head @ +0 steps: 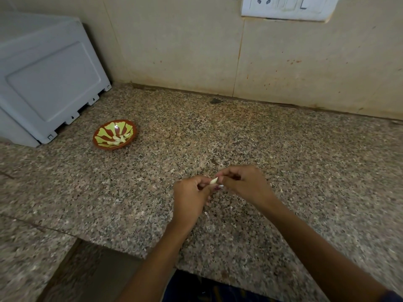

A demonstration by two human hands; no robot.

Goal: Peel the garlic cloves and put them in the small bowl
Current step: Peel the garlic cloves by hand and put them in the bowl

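Note:
Both hands meet over the middle of the speckled granite counter (pixel 283 149). My left hand (pixel 192 197) pinches a pale garlic clove (pixel 214 181) between thumb and fingertips. My right hand (pixel 242 182) has its fingers curled against the clove's other end, pinching at its skin. A small red and yellow-green bowl (pixel 115 135) stands to the far left, with several peeled cloves (pixel 121 138) lying in it. Small flakes of garlic skin (pixel 206 214) lie on the counter just under my hands.
A grey appliance (pixel 43 79) stands at the far left, close behind the bowl. A tiled wall (pixel 239 62) with a white switch plate (pixel 290 7) backs the counter. The counter's front edge steps down at the lower left.

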